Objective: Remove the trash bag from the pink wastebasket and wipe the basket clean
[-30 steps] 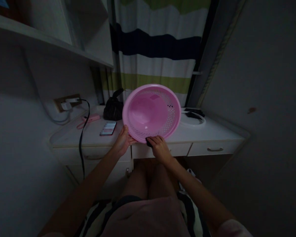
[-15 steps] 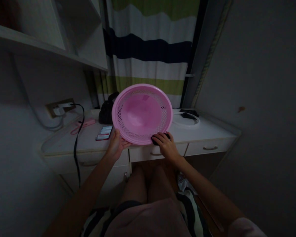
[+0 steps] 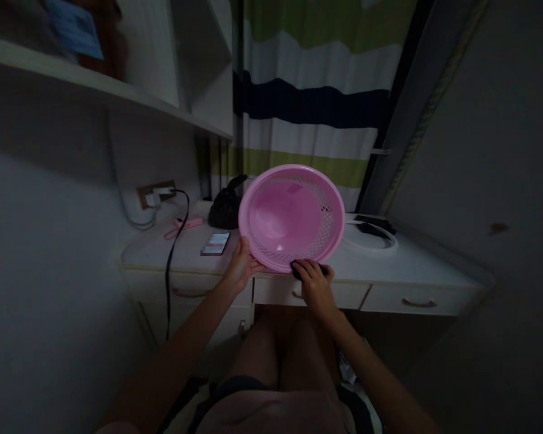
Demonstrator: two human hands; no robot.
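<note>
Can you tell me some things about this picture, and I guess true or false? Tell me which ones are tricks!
1. The left hand is touching the pink basket. True.
2. The black thing is in the left hand. False: the right hand has it.
3. The phone lies on the desk. True.
4. The curtain is plain red. False: it has green, white and dark blue stripes.
5. The pink basket has little holes. True.
</note>
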